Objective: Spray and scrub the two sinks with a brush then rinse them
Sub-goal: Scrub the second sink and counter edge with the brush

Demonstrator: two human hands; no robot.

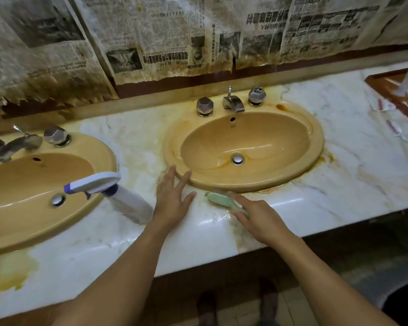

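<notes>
Near counter (pixel 198 234) front edge: left hand (pixel 172 201) spread flat, empty; right hand (pixel 257 215) open, straight fingers over brush (pixel 218 200), no grip yet. Liable to skid brush across wet marble if fumbled. Bottle (pixel 125 201) at left sink (pixel 105 158) rim, easily knocked in. Right sink (pixel 316 142) just beyond brush.

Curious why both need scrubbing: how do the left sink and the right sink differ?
The right sink shows orange-brown marks on its rim; the rim of the left sink looks plain. The spray bottle stands beside the left sink; the green brush lies before the right sink, under the right hand. Both are tan oval basins with chrome drains, set in one marble counter.
</notes>
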